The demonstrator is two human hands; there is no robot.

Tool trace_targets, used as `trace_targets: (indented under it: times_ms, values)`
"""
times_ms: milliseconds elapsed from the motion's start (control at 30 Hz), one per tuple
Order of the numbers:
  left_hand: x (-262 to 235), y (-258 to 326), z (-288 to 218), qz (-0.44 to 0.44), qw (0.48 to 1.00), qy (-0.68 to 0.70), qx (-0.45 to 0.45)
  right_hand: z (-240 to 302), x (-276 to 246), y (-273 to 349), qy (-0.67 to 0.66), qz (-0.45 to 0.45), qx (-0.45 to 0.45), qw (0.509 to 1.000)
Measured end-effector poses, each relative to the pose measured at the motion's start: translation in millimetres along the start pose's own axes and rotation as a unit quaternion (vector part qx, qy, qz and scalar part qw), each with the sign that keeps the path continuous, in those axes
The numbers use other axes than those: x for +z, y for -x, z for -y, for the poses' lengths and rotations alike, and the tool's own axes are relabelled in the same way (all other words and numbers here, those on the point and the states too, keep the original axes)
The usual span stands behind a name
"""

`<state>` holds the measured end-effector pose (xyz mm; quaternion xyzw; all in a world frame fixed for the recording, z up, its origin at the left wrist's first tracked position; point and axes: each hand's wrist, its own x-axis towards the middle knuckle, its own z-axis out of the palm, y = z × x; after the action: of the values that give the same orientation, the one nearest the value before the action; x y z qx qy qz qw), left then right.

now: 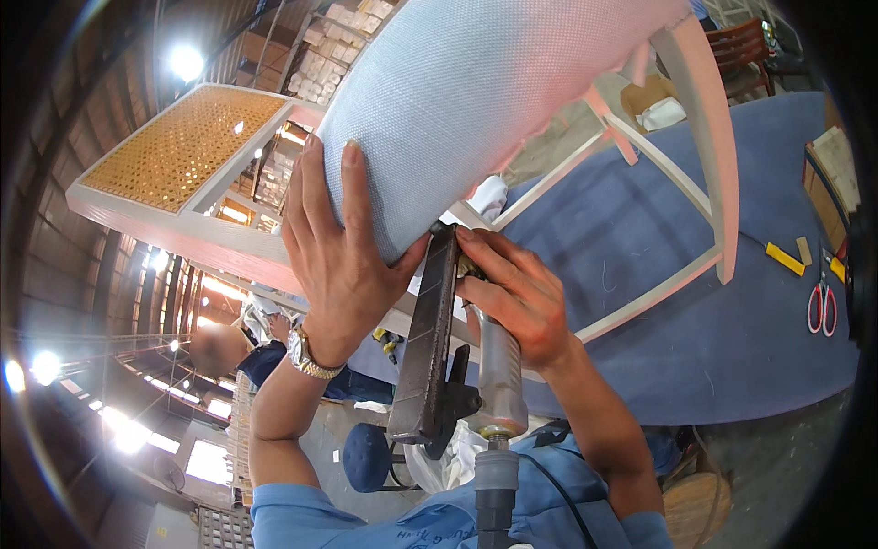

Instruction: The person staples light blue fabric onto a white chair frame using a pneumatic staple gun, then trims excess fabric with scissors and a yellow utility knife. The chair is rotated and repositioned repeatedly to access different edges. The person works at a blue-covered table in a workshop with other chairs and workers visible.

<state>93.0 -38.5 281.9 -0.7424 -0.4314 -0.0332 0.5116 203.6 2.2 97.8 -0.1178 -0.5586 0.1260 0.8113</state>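
A white wooden chair (718, 174) lies tipped over in front of me, its seat covered in light blue woven fabric (448, 101). My left hand (338, 238) is pressed flat on the fabric, fingers spread, thumb pointing at the seat's lower edge. In my right hand (519, 306) is a pneumatic staple gun (425, 357), black along the magazine with a pale grey handle. Its nose meets the seat's edge close to my left thumb; the exact contact point is hidden. An air hose fitting (497, 476) hangs from the handle's lower end.
Blue cloth covers the work table (631, 284). On its right lie red-handled scissors (821, 309), a yellow-handled tool (785, 259) and a box (832, 174). The chair's cane back panel (187, 142) reaches left. Another person (265, 357) is at lower left, near a round blue stool (366, 457).
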Motion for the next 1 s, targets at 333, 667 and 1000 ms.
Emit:
trace_targets:
  times_ms: [333,667,1000]
  values:
    - [3,3,-3,-0.011,0.999,0.028,-0.028,-7,0,-7,0.004,0.017,-0.042,0.999]
    - [5,9,4,-0.029,0.998,-0.028,0.052,4,4,-6,0.020,0.051,-0.026,0.998]
    - [-16,4,39,0.040,0.998,0.025,0.039,19,1,19,0.021,0.007,0.015,1.000]
